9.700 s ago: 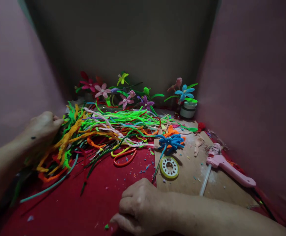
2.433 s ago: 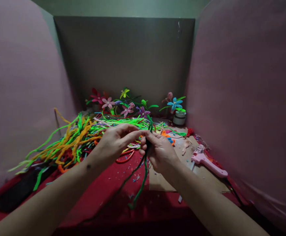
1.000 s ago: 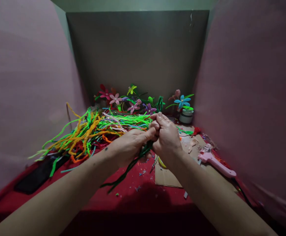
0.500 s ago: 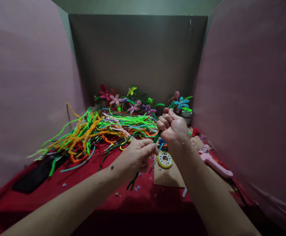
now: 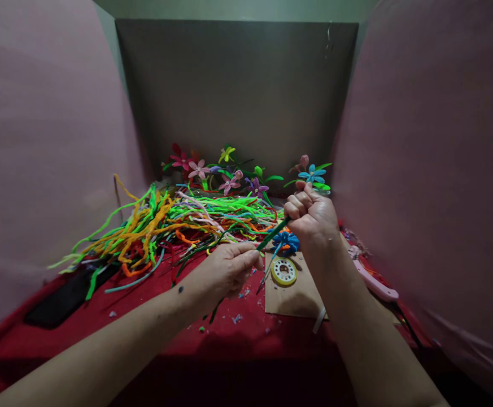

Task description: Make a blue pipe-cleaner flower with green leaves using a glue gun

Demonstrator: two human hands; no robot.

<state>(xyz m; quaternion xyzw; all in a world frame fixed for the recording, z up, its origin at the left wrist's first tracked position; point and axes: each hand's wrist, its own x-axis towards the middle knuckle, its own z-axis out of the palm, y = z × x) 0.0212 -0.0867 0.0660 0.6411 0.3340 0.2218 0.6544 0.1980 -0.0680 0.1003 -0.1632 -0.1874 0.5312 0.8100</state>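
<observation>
Between my two hands stretches a dark green pipe cleaner [image 5: 274,234], slanting up to the right. My left hand [image 5: 234,268] pinches its lower part, and loose dark ends hang below that hand. Higher up, my right hand [image 5: 309,212] is closed round its upper part. Under the right hand a blue pipe-cleaner flower [image 5: 286,242] with an orange part and a light blue stem lies on a piece of cardboard [image 5: 291,302]. Close by on the cardboard is a yellow-rimmed tape roll [image 5: 284,272].
A heap of colourful pipe cleaners [image 5: 153,226] covers the left and middle of the red cloth [image 5: 144,333]. Finished fuzzy flowers [image 5: 229,183] stand at the back. A black flat object [image 5: 66,302] lies left, a pink-handled tool [image 5: 375,281] right. Pink side walls [image 5: 436,169] enclose the table.
My hands have moved apart, the right one to the right and the left one slightly left. More of the green pipe cleaner shows between them, and the blue flower is now uncovered.
</observation>
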